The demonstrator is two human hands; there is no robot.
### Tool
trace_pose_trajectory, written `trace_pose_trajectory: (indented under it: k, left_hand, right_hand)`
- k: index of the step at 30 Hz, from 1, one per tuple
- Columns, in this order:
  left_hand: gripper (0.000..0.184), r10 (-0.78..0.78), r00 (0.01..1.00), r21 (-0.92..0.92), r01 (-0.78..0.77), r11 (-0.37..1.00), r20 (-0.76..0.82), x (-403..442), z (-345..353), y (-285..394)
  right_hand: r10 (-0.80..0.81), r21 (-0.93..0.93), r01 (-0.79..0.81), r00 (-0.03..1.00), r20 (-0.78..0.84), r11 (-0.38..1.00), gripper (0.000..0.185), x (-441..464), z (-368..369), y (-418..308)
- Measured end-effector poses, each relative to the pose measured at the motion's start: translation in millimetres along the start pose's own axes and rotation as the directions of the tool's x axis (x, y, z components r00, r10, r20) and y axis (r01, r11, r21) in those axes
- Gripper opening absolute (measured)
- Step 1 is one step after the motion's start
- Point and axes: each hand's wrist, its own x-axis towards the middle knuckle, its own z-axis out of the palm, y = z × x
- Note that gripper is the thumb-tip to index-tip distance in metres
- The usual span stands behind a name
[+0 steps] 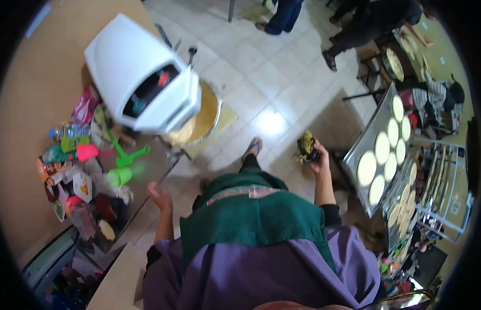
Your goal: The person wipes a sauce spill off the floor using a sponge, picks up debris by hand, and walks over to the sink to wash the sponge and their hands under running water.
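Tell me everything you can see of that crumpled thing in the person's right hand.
The crumpled bundle is small and irregular, yellowish-green with dark, nearly black patches. It looks soft, perhaps cloth or plastic, but blur hides the material and any separate parts. The right hand grips its lower right side, holding it out beside the body, above the tiled floor. Nothing else visibly touches it.

Counted up, there are two hands, one left hand (160, 196) and one right hand (320, 159), plus one crumpled bundle (306, 146), one white machine (142, 72) and one bowl (219, 114) of yellow batter. Eight pale rounds (381, 148) lie on one front tray (379, 119), those on the trays behind being too overlapped to number. The worktop (39, 103) has one clear bottle (70, 132) among clutter too jumbled to count, and at least three other people (370, 23) are visible.
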Motion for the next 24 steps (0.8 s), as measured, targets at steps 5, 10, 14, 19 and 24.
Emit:
trace_pose_trajectory:
  k: [5, 10, 14, 19, 24]
  left_hand:
    - [0.023, 0.079, 0.793, -0.278, 0.117, 0.954, 0.604, -10, 133, 165]
    - [0.023, 0.447, 0.709, -0.449, -0.203, 0.870, 0.546, 47, 193, 351]
    - [0.020, 0.467, 0.729, -0.507, -0.190, 0.841, 0.501, 102, 243, 429]
    - [0.021, 0.479, 0.743, -0.573, -0.158, 0.804, 0.467, 197, 339, 482]
    - [0.030, 0.624, 0.736, -0.224, -0.582, 0.782, 0.262, 383, 400, 564]
  right_hand:
    - [0.072, -0.037, -0.072, 0.997, 0.003, 0.997, 0.035, 118, 34, -96]
    - [0.183, -0.117, -0.155, 0.940, 0.287, 0.981, 0.043, 239, 125, -150]
    - [0.205, -0.079, -0.189, 0.888, 0.412, 0.979, 0.038, 315, 203, -178]
    - [0.250, -0.110, -0.225, 0.881, 0.402, 0.968, 0.039, 394, 233, -228]
    - [0.218, -0.134, -0.190, 0.946, 0.242, 0.973, 0.045, 432, 250, -284]
